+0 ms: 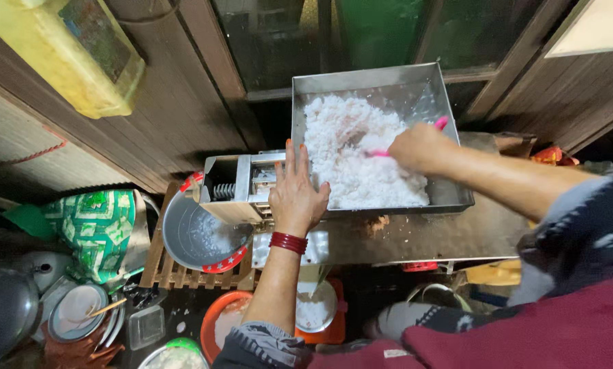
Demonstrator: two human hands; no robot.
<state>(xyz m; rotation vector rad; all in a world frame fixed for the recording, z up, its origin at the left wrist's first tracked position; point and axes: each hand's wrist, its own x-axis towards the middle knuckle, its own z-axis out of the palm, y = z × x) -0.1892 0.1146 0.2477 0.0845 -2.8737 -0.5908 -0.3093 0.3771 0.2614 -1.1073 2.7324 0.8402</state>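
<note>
A square steel hopper tray (450, 130) sits on top of a metal grinding machine (241, 184) and is heaped with white grated flakes (354, 147). My right hand (419, 147) is closed around a pink-handled tool (442, 123) and reaches into the white heap. My left hand (296, 191), with red bangles on the wrist, lies flat with fingers spread on the tray's left edge beside the machine's feed screw. A grey basin with a red rim (200, 236) stands below the machine's left end, with a little white material in it.
A wooden slatted stand (166, 270) holds the basin. An orange bowl (218, 318) and a white bowl of flakes (313, 311) sit on the floor below. Plates and pots (77, 311) lie at lower left by a green patterned bag (98, 229). A yellow container (81, 58) hangs upper left.
</note>
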